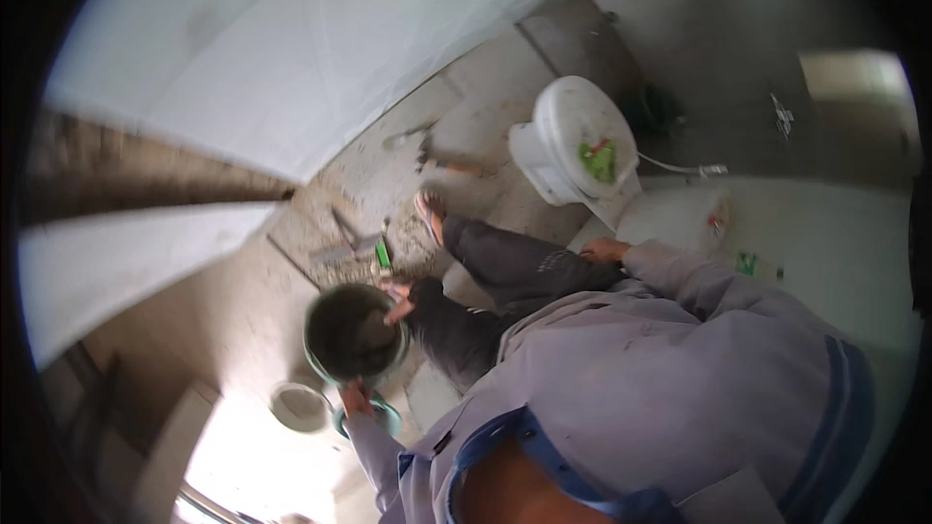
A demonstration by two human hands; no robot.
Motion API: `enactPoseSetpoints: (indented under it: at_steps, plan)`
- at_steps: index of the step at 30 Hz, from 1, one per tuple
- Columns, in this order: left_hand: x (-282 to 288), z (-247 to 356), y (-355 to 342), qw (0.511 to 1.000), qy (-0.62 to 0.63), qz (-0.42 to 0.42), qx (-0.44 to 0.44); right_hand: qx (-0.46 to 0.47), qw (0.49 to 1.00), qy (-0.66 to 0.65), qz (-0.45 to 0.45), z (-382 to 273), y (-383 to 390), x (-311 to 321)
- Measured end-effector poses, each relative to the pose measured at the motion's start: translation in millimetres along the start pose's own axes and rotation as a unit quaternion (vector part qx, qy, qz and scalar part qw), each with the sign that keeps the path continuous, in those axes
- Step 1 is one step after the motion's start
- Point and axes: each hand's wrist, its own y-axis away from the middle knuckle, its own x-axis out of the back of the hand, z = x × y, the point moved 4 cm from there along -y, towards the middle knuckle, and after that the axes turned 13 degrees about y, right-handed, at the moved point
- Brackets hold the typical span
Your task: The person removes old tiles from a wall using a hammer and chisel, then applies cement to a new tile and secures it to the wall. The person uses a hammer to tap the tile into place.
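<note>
Left hand (pixel 355 399) is at the near rim of a round bucket (pixel 311 356), apparently touching it; blur hides whether the fingers curl over the edge, so how closed they are cannot be told. Right hand (pixel 604 250) rests well apart, against the dark trousers (pixel 529 262); its finger spread is unclear, and nothing shows in it. The bucket, with its dark contents (pixel 345 325), lies directly ahead of the left hand, far nearer to it than to the right; its mouth is round, giving no long axis. Just right of the left hand is a teal basin (pixel 390 419); to its left stands a small pale pail (pixel 276 406). Beyond the bucket from that hand lie a green-handled tool (pixel 382 253) and a flat grey trowel (pixel 333 255). Farther ahead is a hammer (pixel 449 167); ahead of the right hand stands a white toilet (pixel 563 126).
</note>
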Motion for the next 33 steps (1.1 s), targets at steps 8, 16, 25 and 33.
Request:
enactPoseSetpoints:
  at_steps: [8, 16, 25, 33]
  plan:
    - [-49, 82, 82, 0.985, -0.135, 0.052, -0.095, 0.03, 0.981, -0.149, 0.12, -17, -15, -52]
    - [-161, 155, 112, 0.969, -0.165, -0.042, -0.18, -0.163, 0.832, -0.525, 0.077, 64, 34, -56]
    - [-436, 159, 225, 0.93, -0.229, -0.176, -0.228, -0.237, 0.837, -0.479, 0.117, 160, 45, -70]
    - [-621, 148, 311, 0.877, -0.331, -0.289, -0.193, -0.198, 0.63, -0.719, 0.216, 122, 38, -50]
